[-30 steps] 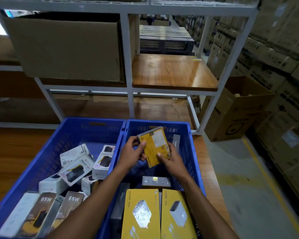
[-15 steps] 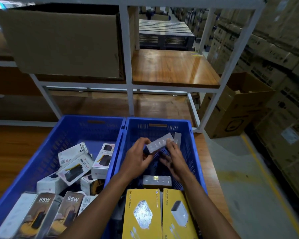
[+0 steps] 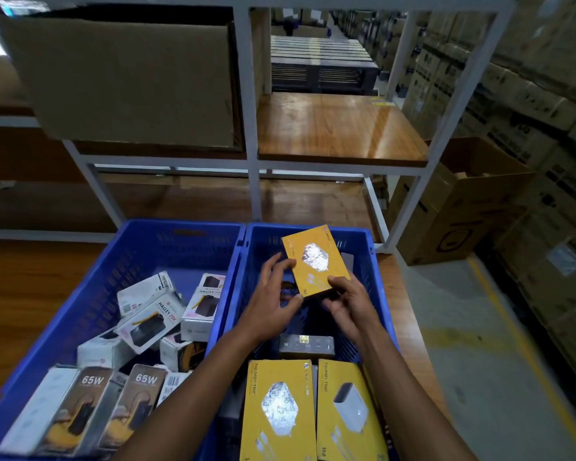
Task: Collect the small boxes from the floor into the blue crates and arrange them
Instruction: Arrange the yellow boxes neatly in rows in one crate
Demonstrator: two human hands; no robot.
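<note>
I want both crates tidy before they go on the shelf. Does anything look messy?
Yes. The boxes in the left crate lie jumbled and tilted, such as the Halley box. In the right crate, two yellow boxes lie flat side by side.

Dim warehouse interior; glare falls on the far wooden shelf [image 3: 340,128]. Wide-angle distortion bends the rack posts [image 3: 453,128] at the edges. Margins are soft and dark.

A warehouse or stockroom: stacked cardboard cartons [image 3: 529,78] line the right-hand aisle, white metal racking [image 3: 250,128] holds wooden shelves, and what look like pallets [image 3: 323,68] sit dimly behind, beyond blue crates [image 3: 140,257] of boxed goods.
</note>
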